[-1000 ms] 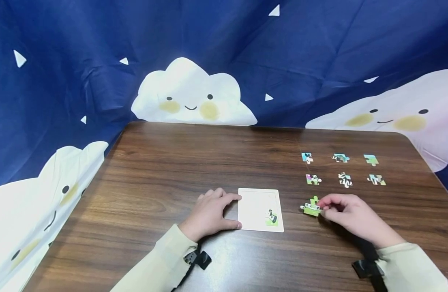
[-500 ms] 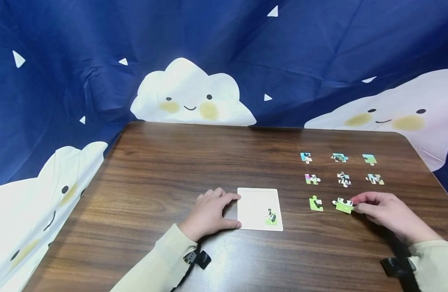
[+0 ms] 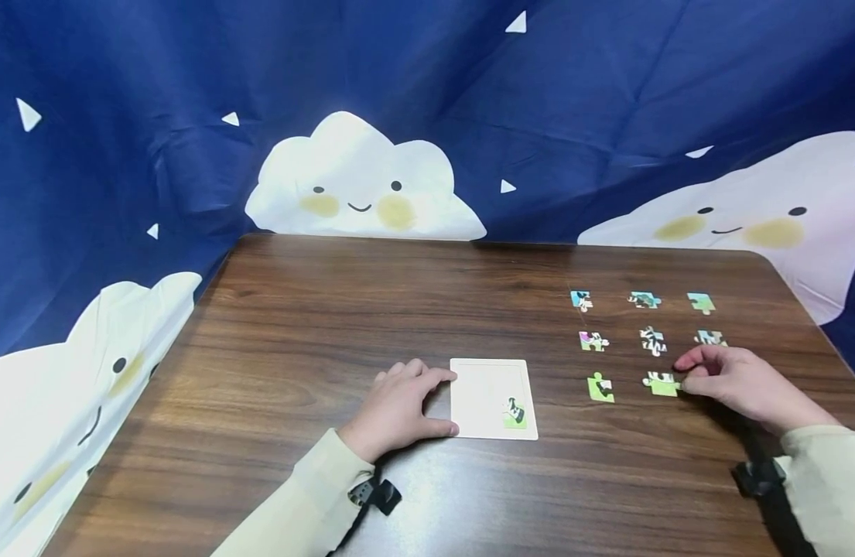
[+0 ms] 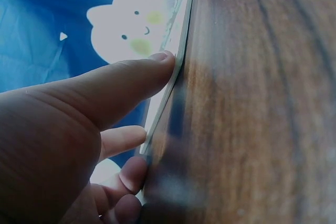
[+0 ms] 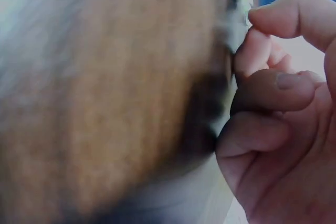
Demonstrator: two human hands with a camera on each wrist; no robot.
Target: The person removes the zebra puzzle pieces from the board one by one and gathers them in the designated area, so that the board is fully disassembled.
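A square white puzzle board point(image 3: 479, 394) lies on the table, with a green panda puzzle piece point(image 3: 514, 415) in its lower right corner. My left hand point(image 3: 399, 410) rests at the board's left side, thumb and forefinger touching its edge. In the left wrist view the thumb point(image 4: 131, 80) lies extended against the board's rim. My right hand point(image 3: 740, 383) has its thumb tip right at the right edge of a green-and-white puzzle piece point(image 3: 662, 384). That piece lies flat; the forefinger tip is off it. In the right wrist view the fingers point(image 5: 262, 93) curl loosely; a piece is not distinguishable.
Several puzzle pieces lie in rows at the right, among them a green piece point(image 3: 600, 388), a pink-and-white piece point(image 3: 593, 341) and a blue piece point(image 3: 580, 300). The right hand partly overlaps another piece point(image 3: 710, 338). A blue cloud-print curtain point(image 3: 427, 70) hangs behind the wooden table point(image 3: 316, 309).
My right hand has moved right, taking the green-and-white piece away from beside the green piece; it is now laid flat and the fingers have parted. The left hand keeps its place.
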